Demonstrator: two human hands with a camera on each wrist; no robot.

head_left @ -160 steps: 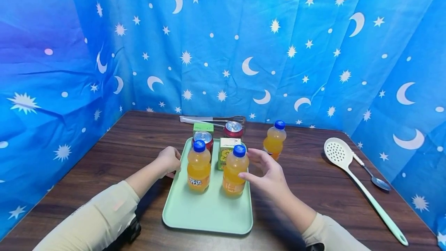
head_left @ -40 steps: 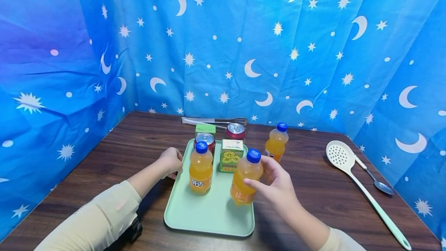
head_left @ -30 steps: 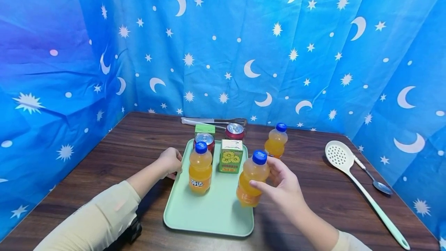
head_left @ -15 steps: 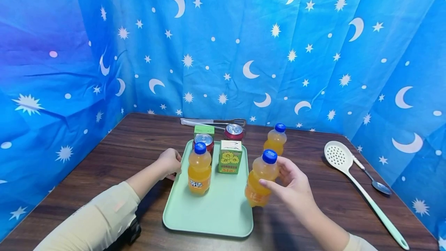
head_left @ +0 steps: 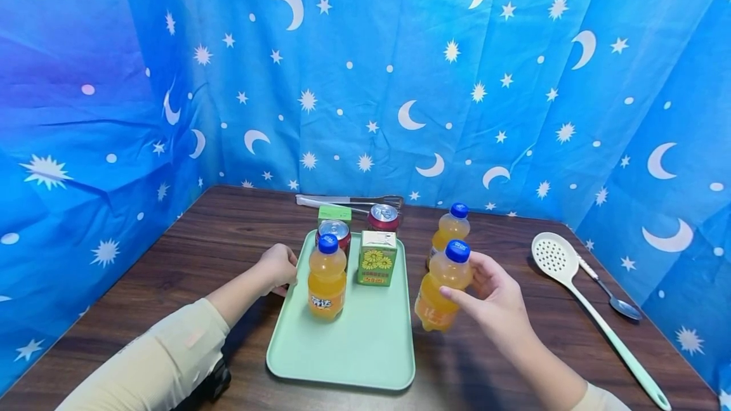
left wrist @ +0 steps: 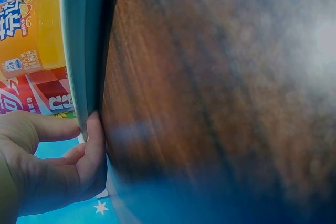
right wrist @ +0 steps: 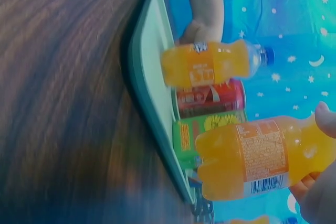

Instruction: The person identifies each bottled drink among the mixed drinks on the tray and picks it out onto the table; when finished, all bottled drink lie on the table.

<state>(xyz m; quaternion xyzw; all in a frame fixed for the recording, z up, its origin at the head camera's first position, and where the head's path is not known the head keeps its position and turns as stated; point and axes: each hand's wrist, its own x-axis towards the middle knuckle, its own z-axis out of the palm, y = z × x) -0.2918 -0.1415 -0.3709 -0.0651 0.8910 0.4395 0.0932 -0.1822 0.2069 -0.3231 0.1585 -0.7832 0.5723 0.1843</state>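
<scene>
My left hand (head_left: 278, 268) pinches the left rim of a pale green tray (head_left: 365, 354); in the left wrist view, thumb and fingers (left wrist: 94, 140) meet at the rim. Just past the tray's right edge, my right hand (head_left: 505, 303) grips a blue-capped bottle of orange soda (head_left: 436, 300), slightly tilted. In the right wrist view this held bottle (right wrist: 262, 150) hangs above the tabletop, its barcode label showing. A second orange soda bottle (head_left: 327, 287) stands upright on the tray. Behind it are a red can (head_left: 342, 233) and a green drink carton (head_left: 377, 265) with yellow flowers.
Beyond the tray's back end are another red can (head_left: 384, 219) and a green box (head_left: 334, 213). A third orange soda bottle (head_left: 455, 228) stands behind the held one. Tongs and a whisk (head_left: 374, 200) lie at the back; a skimmer (head_left: 556, 255) and a spoon (head_left: 622, 306) lie right.
My right hand has taken hold of the right-hand soda bottle, lifted it from the tray and carried it right, past the tray's edge. The left hand has stayed at the rim.
</scene>
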